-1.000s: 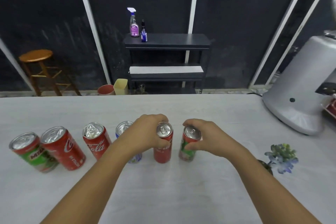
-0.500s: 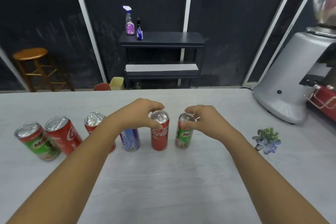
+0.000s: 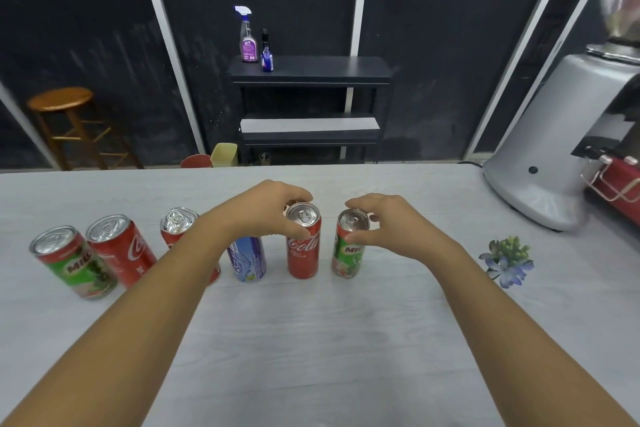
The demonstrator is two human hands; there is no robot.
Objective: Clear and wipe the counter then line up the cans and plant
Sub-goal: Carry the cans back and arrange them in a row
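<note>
Lining up cans on counter.
Left hand pinching rim of red cola can; right hand pinching green can. Plant well apart, right. Risk: slim cans tipping if pushed from top.

**Hidden and cut off at the counter**

The left forearm covers most of the third red cola can from the counter's left edge, leaving its top and a sliver of its side. The left hand hides the top of the blue-and-white slim can. The small blue-flowered plant near the right edge shows no pot from this angle. The grey machine at the far right corner is cut by the frame. Labels on the purple spray bottle are too small to read.
</note>
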